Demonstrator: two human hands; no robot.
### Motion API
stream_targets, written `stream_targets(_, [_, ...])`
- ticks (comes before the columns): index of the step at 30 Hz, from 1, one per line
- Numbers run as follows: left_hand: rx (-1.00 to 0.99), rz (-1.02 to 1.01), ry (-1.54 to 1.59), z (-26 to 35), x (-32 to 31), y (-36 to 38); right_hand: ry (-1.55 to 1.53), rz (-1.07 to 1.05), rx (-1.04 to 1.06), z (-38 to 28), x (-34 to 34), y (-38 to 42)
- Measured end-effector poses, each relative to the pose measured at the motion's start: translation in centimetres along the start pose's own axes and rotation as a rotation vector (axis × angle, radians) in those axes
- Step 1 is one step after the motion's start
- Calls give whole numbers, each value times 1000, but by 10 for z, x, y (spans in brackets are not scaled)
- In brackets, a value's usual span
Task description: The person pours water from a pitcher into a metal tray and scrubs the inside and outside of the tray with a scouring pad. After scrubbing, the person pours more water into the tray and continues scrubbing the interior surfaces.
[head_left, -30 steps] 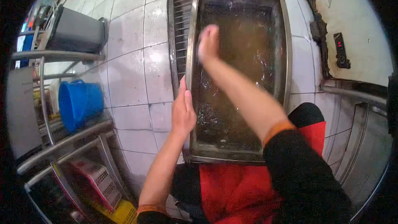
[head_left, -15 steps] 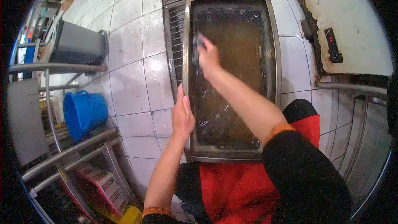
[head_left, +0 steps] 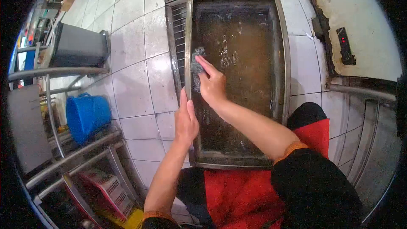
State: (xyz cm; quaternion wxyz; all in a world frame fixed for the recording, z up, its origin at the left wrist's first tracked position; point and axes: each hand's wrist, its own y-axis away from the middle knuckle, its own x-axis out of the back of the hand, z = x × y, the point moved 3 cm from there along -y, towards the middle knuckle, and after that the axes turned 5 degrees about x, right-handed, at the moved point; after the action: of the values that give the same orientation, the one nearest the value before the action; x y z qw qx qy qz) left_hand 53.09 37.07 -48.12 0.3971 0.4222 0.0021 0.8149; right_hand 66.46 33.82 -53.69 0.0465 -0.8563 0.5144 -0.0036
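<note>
A deep rectangular metal tray (head_left: 284,55) with brownish water on its stained bottom lies lengthwise before me. My left hand (head_left: 186,123) holds its left rim near the front, with the thumb on the inner side and the fingers along the outside. Inside the tray, my right hand (head_left: 213,85) presses a grey steel wool scrubber (head_left: 197,57) against the left inner wall. The fingers lie over the scrubber and partly hide it.
A floor drain grate (head_left: 179,29) runs along the tray's left side on white tiles (head_left: 131,76). Left of it are a blue bucket (head_left: 91,114), a grey bin (head_left: 78,44) and metal rails (head_left: 72,154). A pale panel (head_left: 360,25) with a red-lit display stands at the right.
My right hand has drawn the scrubber toward me along the left wall. Ripples have shifted to the tray's upper middle. My left hand keeps its hold on the rim.
</note>
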Motion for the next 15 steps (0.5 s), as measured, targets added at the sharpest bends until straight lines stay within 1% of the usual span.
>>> stream_targets(2, [-107, 67, 1, -3, -3, -3, -23, 123, 77, -1, -6, -46])
stream_targets(3, [-151, 88, -11, -6, -4, -2, 77, 135, 120, 6, -9, -84])
stream_targets(4, [-196, 121, -15, -5, -3, -3, 63, 147, 52, 1, -11, -86])
stream_targets(5, [-143, 90, -18, -7, -3, 1, 49, 159, -16, -6, -12, -88])
stream_targets(6, [-86, 57, -11, -6, -2, 7, -25, 172, 62, -2, -13, -58])
stream_targets(7, [-57, 47, 1, -1, -1, -1, -42, 113, -2, -9, -10, -17])
stream_targets(8, [-101, 71, 7, -2, -3, -2, 62, 10, -18, -4, -3, 16])
stream_targets(10, [-187, 122, -1, -12, -6, -3, -28, 65, -11, -7, -6, -6])
stream_targets(12, [-82, 52, 3, -5, -2, -5, 1, 121, 183, -23, -19, -93])
stream_targets(13, [-19, 10, 5, -5, -1, -1, 51, 165, 211, -23, -23, -111])
stream_targets(14, [-17, 0, 1, -7, 0, 2, 106, 218, 236, -24, -24, -116])
stream_targets(15, [-23, -2, 18, -5, 0, 2, 17, 211, 120, -19, -22, -90])
